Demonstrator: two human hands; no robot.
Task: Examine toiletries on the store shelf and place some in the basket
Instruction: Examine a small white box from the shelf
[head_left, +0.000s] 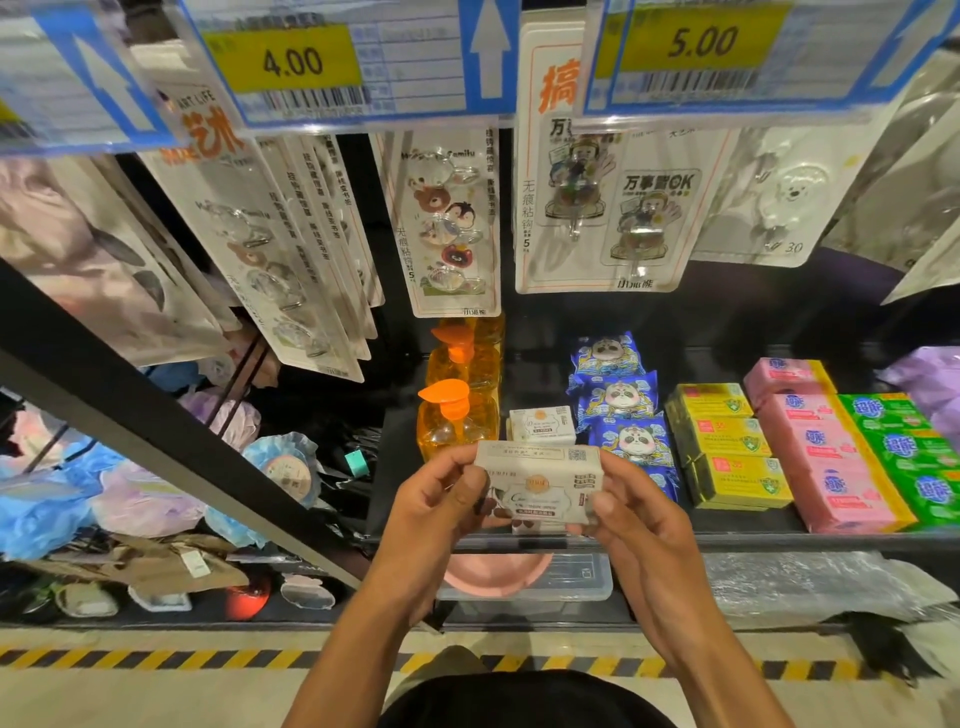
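While both hands pinch it, the white soap box (540, 486) sits between left fingers (470, 486) and right fingers (602, 506).

Bright light is cast from above, and glare is carried by the price-tag holders (727, 62) and the blister packs (789, 197) at upper right. The back of the shelf (727, 322) is left in deep shadow. The white box (540, 483) at centre is rendered sharp, while the edges are bent by the wide lens and the far left is blurred.
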